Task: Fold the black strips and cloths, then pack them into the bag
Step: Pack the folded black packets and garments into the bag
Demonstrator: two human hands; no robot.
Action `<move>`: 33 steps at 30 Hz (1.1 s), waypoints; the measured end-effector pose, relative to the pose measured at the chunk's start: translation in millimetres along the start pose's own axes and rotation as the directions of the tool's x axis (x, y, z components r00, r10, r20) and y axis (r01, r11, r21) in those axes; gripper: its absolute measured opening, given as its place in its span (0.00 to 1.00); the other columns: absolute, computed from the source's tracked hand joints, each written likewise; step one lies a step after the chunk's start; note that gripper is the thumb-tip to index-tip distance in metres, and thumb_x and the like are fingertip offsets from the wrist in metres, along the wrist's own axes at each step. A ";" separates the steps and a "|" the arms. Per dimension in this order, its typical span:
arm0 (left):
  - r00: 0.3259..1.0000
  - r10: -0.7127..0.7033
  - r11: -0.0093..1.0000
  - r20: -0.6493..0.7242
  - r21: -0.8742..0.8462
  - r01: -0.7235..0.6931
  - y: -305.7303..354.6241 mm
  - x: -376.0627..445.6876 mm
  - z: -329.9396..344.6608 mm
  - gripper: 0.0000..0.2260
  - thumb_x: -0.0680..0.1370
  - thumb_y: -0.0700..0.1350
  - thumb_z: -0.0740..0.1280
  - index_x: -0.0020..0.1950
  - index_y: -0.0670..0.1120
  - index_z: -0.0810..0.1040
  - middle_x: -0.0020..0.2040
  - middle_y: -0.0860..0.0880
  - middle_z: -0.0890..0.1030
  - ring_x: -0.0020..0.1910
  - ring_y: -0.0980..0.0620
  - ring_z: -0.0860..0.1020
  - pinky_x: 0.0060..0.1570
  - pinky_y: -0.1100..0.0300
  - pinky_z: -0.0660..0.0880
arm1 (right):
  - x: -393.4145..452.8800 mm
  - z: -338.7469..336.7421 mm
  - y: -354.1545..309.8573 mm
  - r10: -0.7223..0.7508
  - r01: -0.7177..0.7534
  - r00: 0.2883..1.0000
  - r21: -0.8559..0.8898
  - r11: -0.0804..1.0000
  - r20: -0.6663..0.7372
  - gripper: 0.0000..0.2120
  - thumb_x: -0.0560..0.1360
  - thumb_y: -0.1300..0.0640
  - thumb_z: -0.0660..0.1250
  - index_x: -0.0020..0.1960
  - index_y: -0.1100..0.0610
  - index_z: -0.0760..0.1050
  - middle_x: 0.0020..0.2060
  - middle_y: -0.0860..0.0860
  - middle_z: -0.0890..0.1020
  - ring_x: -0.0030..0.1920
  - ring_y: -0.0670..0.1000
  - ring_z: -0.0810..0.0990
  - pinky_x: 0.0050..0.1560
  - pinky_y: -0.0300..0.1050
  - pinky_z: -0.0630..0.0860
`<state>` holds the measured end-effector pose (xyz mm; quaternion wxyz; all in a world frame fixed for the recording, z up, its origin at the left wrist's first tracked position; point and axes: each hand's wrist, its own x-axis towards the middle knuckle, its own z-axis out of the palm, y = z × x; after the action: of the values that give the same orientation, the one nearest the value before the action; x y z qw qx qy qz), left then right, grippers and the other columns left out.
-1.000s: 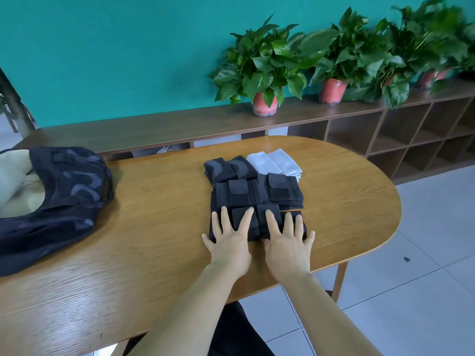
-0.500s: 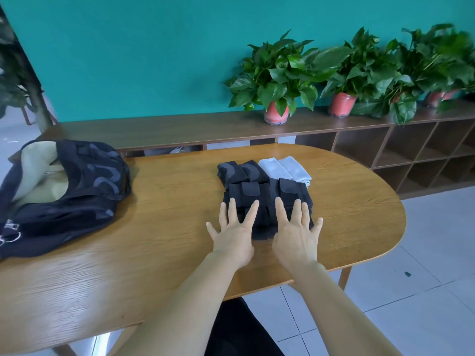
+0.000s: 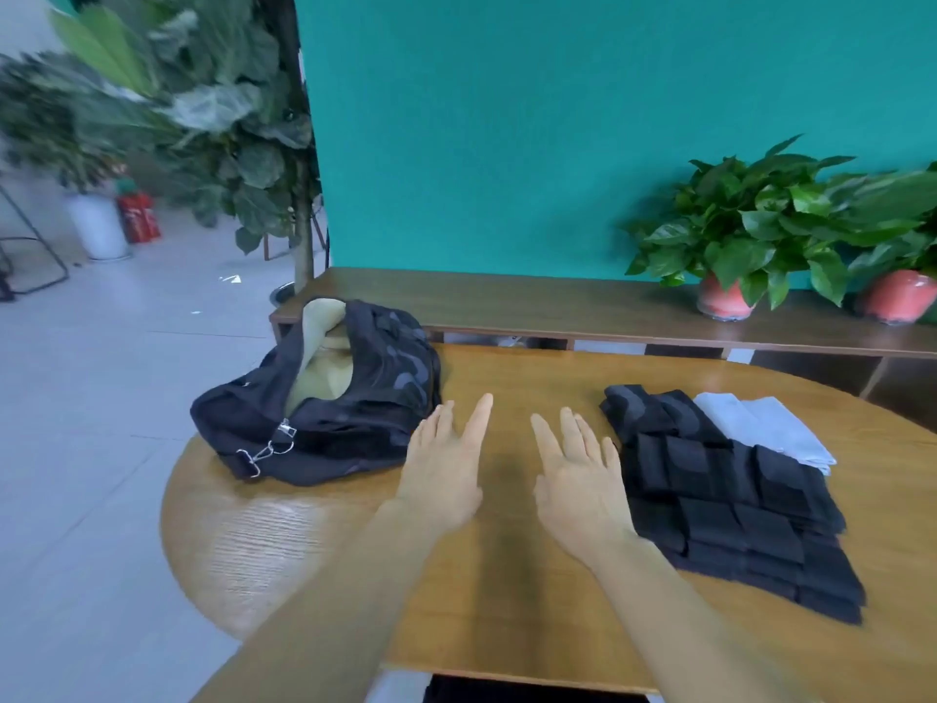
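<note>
Teal wall (image 3: 507,144) and a low shelf (image 3: 557,307) are seen behind one oval wooden table (image 3: 314,540). One open black bag (image 3: 324,398) lies near its left edge. Folded black pieces (image 3: 735,515), too many to count, and two white cloths (image 3: 760,428) are stacked at right. Left hand (image 3: 446,469) and right hand (image 3: 583,479) are held flat, empty, over bare wood between.

Bare forearms, no sleeves, left hand (image 3: 446,479), right hand (image 3: 583,484)

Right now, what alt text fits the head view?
Both hands, left hand and right hand, hover open over a wooden table, between an open black bag and folded black strips, with white cloths behind them.
</note>
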<state>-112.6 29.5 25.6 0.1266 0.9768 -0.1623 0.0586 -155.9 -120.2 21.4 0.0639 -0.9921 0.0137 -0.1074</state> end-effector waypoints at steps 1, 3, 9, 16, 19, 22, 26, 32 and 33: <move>1.000 -0.007 1.000 -0.027 0.011 0.007 -18.3 2.5 -4.1 0.39 0.79 0.37 0.61 0.78 0.55 0.37 0.79 0.41 0.47 0.78 0.44 0.45 0.75 0.51 0.46 | 9.0 2.6 -12.3 -0.032 0.032 0.999 0.003 0.999 0.009 0.31 0.81 0.57 0.54 0.79 0.50 0.41 0.78 0.57 0.43 0.78 0.55 0.41 0.76 0.57 0.44; 0.998 -0.013 0.999 -0.068 0.037 0.016 -54.8 9.3 -11.0 0.35 0.81 0.39 0.59 0.79 0.53 0.40 0.79 0.43 0.50 0.78 0.46 0.47 0.75 0.53 0.46 | 28.2 9.2 -36.8 -0.104 0.104 0.994 0.000 0.995 0.031 0.32 0.81 0.56 0.53 0.79 0.50 0.40 0.78 0.57 0.42 0.78 0.55 0.41 0.76 0.56 0.43; 0.985 -0.033 0.988 -0.170 0.146 0.058 -142.8 34.0 -25.9 0.27 0.82 0.41 0.55 0.79 0.48 0.48 0.78 0.50 0.57 0.76 0.51 0.55 0.75 0.56 0.46 | 86.0 35.8 -104.6 -0.292 0.293 0.953 -0.004 0.956 0.081 0.33 0.81 0.55 0.55 0.79 0.52 0.40 0.78 0.57 0.42 0.78 0.55 0.41 0.76 0.56 0.42; 0.993 -0.095 0.965 -0.074 0.238 0.110 -197.4 49.3 -8.4 0.23 0.85 0.51 0.48 0.79 0.46 0.52 0.79 0.52 0.55 0.78 0.54 0.49 0.75 0.53 0.40 | 140.8 70.4 -156.7 -0.447 0.450 0.889 -0.013 0.893 0.104 0.34 0.81 0.53 0.58 0.79 0.54 0.42 0.78 0.55 0.45 0.78 0.53 0.42 0.76 0.54 0.42; 0.994 -0.101 0.967 -0.032 0.232 0.106 -202.1 51.4 0.8 0.28 0.82 0.56 0.39 0.79 0.46 0.53 0.79 0.53 0.57 0.78 0.55 0.50 0.75 0.52 0.39 | 152.4 81.2 -159.2 -0.462 0.470 0.880 -0.055 0.881 0.110 0.25 0.82 0.52 0.56 0.77 0.56 0.55 0.78 0.55 0.50 0.78 0.53 0.45 0.76 0.55 0.45; 0.998 -0.066 0.976 -0.026 0.205 0.070 -199.6 51.6 7.5 0.40 0.72 0.59 0.28 0.78 0.46 0.57 0.77 0.53 0.61 0.78 0.55 0.52 0.73 0.52 0.36 | 154.7 89.3 -154.5 -0.466 0.468 0.884 -0.056 0.882 0.037 0.13 0.78 0.56 0.65 0.61 0.57 0.76 0.65 0.54 0.74 0.72 0.53 0.64 0.73 0.52 0.59; 0.999 -0.033 0.981 -0.017 0.193 0.036 -184.2 51.3 10.6 0.36 0.75 0.58 0.31 0.78 0.45 0.56 0.77 0.53 0.63 0.77 0.55 0.53 0.74 0.51 0.37 | 145.3 89.8 -135.0 -0.399 0.400 0.913 -0.014 0.917 -0.082 0.21 0.40 0.63 0.81 0.22 0.52 0.70 0.19 0.46 0.70 0.23 0.48 0.73 0.29 0.38 0.71; 0.998 0.053 0.985 0.024 0.165 -0.056 -140.8 36.9 16.7 0.40 0.72 0.58 0.27 0.79 0.46 0.55 0.77 0.53 0.61 0.77 0.56 0.52 0.75 0.51 0.39 | 111.1 80.1 -88.9 -0.305 0.302 0.945 -0.044 0.952 -0.114 0.23 0.41 0.66 0.80 0.21 0.51 0.67 0.22 0.44 0.60 0.21 0.45 0.68 0.29 0.34 0.56; 0.997 0.066 0.984 0.032 0.162 -0.071 -131.1 33.2 18.2 0.37 0.75 0.58 0.29 0.79 0.46 0.54 0.77 0.53 0.61 0.77 0.56 0.52 0.76 0.50 0.39 | 105.8 80.6 -79.2 -0.291 0.291 0.950 -0.021 0.957 -0.114 0.24 0.43 0.66 0.80 0.22 0.51 0.66 0.23 0.43 0.60 0.21 0.45 0.68 0.28 0.33 0.55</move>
<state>-36.5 134.7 -16.7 0.0421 0.9784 -0.1922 0.0629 -34.2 -36.0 -24.1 0.0444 -0.9755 -0.1286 -0.1729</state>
